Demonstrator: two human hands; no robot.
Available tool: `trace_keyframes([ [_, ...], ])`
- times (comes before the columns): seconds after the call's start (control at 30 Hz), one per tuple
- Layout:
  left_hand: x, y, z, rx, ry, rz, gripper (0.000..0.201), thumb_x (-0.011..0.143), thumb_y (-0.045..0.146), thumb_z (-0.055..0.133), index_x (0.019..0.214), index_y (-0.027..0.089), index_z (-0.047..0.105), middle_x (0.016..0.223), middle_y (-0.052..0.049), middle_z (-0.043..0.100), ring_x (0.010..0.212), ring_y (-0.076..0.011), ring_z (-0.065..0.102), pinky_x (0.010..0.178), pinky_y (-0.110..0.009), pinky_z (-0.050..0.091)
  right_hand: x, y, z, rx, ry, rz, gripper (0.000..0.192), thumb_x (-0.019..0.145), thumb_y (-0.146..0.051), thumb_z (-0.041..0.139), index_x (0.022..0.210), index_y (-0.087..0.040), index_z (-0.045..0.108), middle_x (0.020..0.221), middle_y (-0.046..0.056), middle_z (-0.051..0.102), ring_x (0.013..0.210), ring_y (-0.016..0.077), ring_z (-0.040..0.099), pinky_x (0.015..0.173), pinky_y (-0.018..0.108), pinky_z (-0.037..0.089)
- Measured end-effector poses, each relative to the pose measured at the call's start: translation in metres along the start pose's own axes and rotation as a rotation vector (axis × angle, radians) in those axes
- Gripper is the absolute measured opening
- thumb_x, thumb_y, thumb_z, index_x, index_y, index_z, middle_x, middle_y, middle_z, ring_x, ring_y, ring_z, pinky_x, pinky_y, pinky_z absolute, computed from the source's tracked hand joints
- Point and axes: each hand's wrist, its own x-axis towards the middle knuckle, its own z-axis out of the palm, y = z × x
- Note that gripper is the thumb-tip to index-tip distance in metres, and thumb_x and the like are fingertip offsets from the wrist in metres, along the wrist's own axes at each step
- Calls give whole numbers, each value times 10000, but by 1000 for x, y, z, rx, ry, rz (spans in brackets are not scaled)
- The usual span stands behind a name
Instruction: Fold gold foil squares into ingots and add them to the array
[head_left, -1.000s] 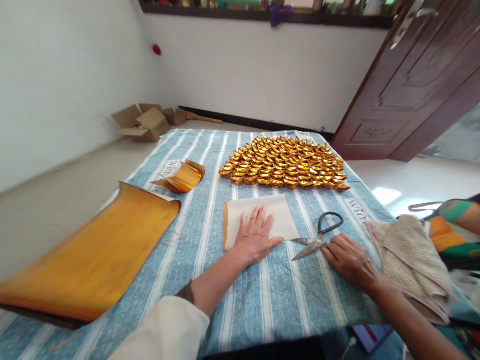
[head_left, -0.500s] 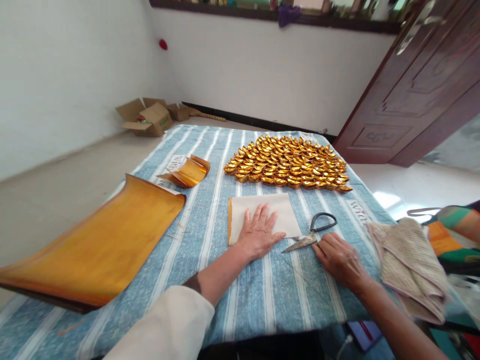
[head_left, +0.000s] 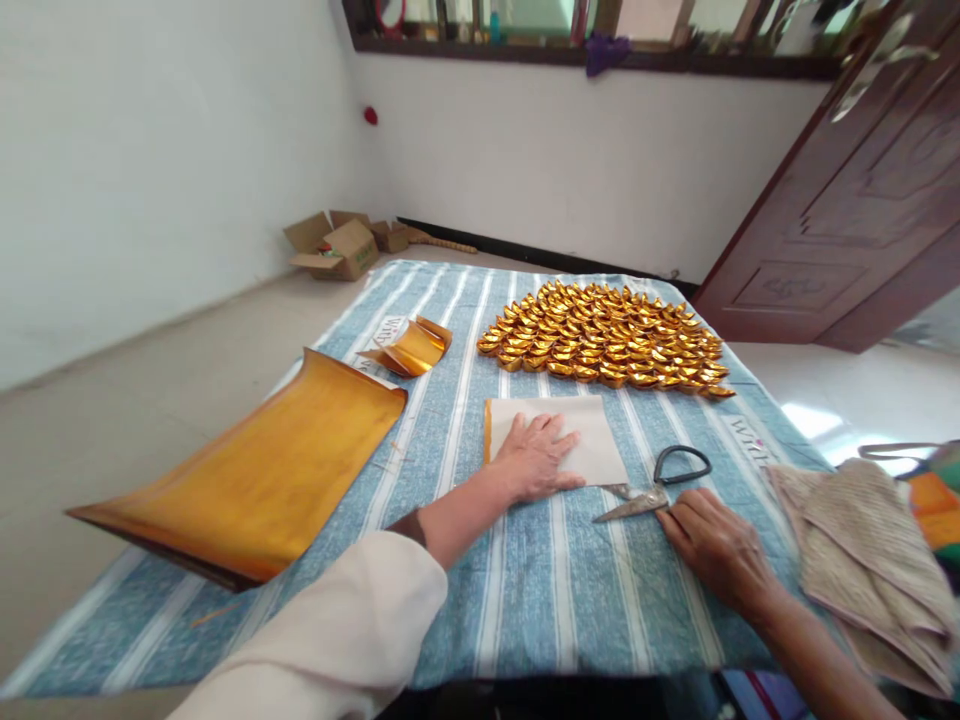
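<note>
My left hand (head_left: pixel 538 458) lies flat, fingers spread, on a pale rectangular stack of paper (head_left: pixel 592 425) with a gold left edge. My right hand (head_left: pixel 712 545) is closed round one handle of a pair of scissors (head_left: pixel 637 502), at the lower right of the paper. The other black loop handle sticks up free. The blades are parted and point left, with the upper one close to the paper's bottom right corner. My right fingers cover the lower handle.
Rows of folded gold foil ingots (head_left: pixel 600 340) stand at the back right of the striped tablecloth (head_left: pixel 517 610). A large curled gold sheet (head_left: pixel 262 470) lies at left, a smaller gold piece (head_left: pixel 416 347) behind it. A beige towel (head_left: pixel 862 560) hangs at the right edge.
The view has swung left and up, so everything sits further right and slightly lower in the picture. My left hand still presses on the paper and my right still holds the scissors.
</note>
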Motion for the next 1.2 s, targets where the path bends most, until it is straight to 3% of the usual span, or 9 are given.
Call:
trace_keyframes([
  [0.33,-3,-7,13,-46,23,-1,658,898,659,278,1457,312,272,1572,-52,105,1438,-257,18,1113,-561,-9,13,-6,4,17,-16,17,296,929,-238,479,644,-198,548,638,23,514,646,166,501,628,303,360],
  [0.5,-1,-8,13,-46,35,-6,614,928,616,238,1455,304,282,1570,-62,111,1438,-255,35,1111,-565,0,22,-14,7,-5,-15,1,299,925,-213,473,633,-197,538,635,28,517,658,172,490,624,307,360],
  [0.8,2,-10,16,-45,34,-2,569,938,578,259,1443,320,306,1569,-50,129,1436,-257,56,1110,-562,-1,13,-20,0,23,-3,15,304,924,-194,472,625,-204,525,637,23,508,663,165,488,629,302,364],
  [1.03,4,-10,19,-41,50,2,575,937,581,247,1439,310,318,1567,-65,135,1436,-256,53,1104,-567,0,31,-32,10,-45,19,-15,334,931,-195,462,600,-212,499,623,24,494,664,173,463,610,311,336],
  [1.2,4,-10,17,-38,31,-2,573,938,579,243,1441,313,309,1567,-63,135,1436,-248,53,1102,-565,1,19,-35,4,-6,3,-13,325,930,-191,464,607,-213,495,627,19,482,655,168,452,608,307,332],
])
